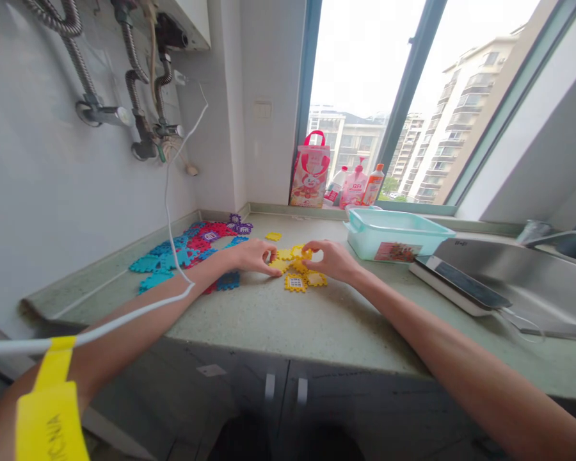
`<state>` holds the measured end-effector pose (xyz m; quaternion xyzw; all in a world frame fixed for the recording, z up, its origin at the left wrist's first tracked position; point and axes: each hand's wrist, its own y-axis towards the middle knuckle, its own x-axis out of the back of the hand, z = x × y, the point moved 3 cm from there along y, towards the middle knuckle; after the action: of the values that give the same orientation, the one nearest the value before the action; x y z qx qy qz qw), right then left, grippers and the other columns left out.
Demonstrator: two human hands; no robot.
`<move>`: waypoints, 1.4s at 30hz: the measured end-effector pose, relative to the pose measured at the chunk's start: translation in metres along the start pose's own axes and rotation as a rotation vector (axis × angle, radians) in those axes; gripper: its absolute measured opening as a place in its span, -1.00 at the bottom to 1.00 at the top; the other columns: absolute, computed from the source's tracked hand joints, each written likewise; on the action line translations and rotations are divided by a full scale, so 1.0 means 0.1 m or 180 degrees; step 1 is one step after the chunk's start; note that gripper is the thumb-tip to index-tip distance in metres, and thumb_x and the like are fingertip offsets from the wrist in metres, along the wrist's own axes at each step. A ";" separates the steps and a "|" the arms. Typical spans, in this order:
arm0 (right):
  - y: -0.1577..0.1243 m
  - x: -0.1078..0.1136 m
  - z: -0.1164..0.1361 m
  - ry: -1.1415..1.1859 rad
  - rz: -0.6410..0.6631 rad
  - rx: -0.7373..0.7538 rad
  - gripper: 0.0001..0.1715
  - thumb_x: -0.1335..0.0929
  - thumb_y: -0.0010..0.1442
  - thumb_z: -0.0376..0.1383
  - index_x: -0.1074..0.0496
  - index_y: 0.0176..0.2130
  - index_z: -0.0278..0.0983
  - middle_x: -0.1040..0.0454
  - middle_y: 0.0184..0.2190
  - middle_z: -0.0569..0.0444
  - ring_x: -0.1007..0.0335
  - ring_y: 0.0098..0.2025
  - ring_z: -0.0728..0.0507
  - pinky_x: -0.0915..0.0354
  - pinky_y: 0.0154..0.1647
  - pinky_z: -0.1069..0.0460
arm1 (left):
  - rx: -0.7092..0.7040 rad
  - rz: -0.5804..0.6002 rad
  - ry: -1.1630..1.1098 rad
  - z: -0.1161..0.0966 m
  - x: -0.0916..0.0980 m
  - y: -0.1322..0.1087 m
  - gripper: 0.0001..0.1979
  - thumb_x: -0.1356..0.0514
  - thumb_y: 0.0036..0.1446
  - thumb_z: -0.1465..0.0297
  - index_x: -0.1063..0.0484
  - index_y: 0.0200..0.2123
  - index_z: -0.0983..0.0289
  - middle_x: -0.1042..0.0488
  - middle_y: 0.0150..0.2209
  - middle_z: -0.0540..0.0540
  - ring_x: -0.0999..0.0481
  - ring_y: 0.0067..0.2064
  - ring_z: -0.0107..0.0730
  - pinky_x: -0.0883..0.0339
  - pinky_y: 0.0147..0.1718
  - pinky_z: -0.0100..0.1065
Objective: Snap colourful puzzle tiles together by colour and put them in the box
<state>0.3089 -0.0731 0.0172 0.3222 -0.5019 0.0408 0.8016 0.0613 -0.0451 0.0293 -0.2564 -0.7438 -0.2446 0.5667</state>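
Note:
Several yellow interlocking plastic tiles with notched edges lie in a cluster on the counter between my hands. My left hand is curled at the cluster's left side, thumb and fingers closed at the edge of a yellow tile. From the right, my right hand pinches another yellow tile between thumb and forefinger. Nearer to me lies a yellow tile with a white grid centre, beside a yellow tile with an open frame. A lone yellow tile rests farther back.
Blue tiles, red tiles and purple tiles are heaped at left. A white cable crosses above my left forearm. At right stand a turquoise basin, a phone-like device and a steel sink. Bottles line the windowsill.

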 end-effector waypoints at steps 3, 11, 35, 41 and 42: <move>-0.01 0.02 -0.05 -0.0068 -0.0078 -0.0098 -0.69 -0.49 0.20 -0.11 -0.63 -0.07 -0.14 -0.67 -0.18 0.05 -0.58 -0.13 -0.20 -0.37 -0.07 -0.05 | -0.0034 0.0014 0.0014 0.01 0.00 0.00 -0.49 -0.36 -0.03 -0.13 -0.46 -0.29 0.19 -0.47 -0.44 -0.02 -0.40 -0.42 -0.33 -0.08 -0.43 -0.33; -0.04 0.00 0.10 -0.0181 0.0194 -0.0518 -0.63 -0.50 0.19 -0.01 -0.62 -0.07 -0.14 -0.67 -0.20 0.01 -0.60 -0.17 -0.24 -0.37 -0.17 -0.04 | 0.0021 0.0000 0.0051 0.03 -0.02 0.02 -0.48 -0.36 -0.04 -0.14 -0.45 -0.31 0.19 -0.48 -0.44 -0.01 -0.40 -0.43 -0.34 -0.07 -0.45 -0.33; -0.05 -0.01 0.13 -0.0437 0.0404 -0.0728 -0.62 -0.50 0.11 -0.08 -0.56 -0.07 -0.12 -0.66 -0.26 0.04 -0.55 -0.25 -0.20 -0.29 -0.29 0.01 | -0.0342 0.0031 -0.0159 0.13 0.01 -0.03 -0.57 -0.38 -0.03 -0.01 -0.45 -0.31 0.20 -0.47 -0.44 -0.04 -0.41 -0.43 -0.37 -0.11 -0.46 -0.35; -0.05 -0.01 0.01 -0.0214 0.0317 -0.0797 -0.61 -0.49 0.12 -0.08 -0.56 -0.07 -0.15 -0.64 -0.25 0.02 -0.53 -0.25 -0.20 -0.26 -0.29 0.01 | 0.0042 -0.0700 -0.0058 0.12 0.16 0.02 -0.51 -0.35 0.01 -0.06 -0.46 -0.24 0.23 -0.53 -0.42 0.00 -0.46 -0.42 -0.37 -0.18 -0.42 -0.37; -0.05 -0.01 -0.02 -0.0193 0.0303 -0.0794 -0.62 -0.48 0.12 -0.09 -0.56 -0.08 -0.15 -0.64 -0.25 0.02 -0.53 -0.25 -0.20 -0.25 -0.29 0.02 | 0.0177 -0.0845 0.0065 0.10 0.20 0.06 -0.49 -0.34 0.01 -0.10 -0.47 -0.24 0.22 -0.55 -0.41 0.01 -0.48 -0.41 -0.35 -0.20 -0.40 -0.36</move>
<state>0.3116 -0.0759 0.0131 0.1970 -0.5418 0.0062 0.8171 0.0534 -0.0318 0.0463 -0.1374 -0.7720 -0.2992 0.5437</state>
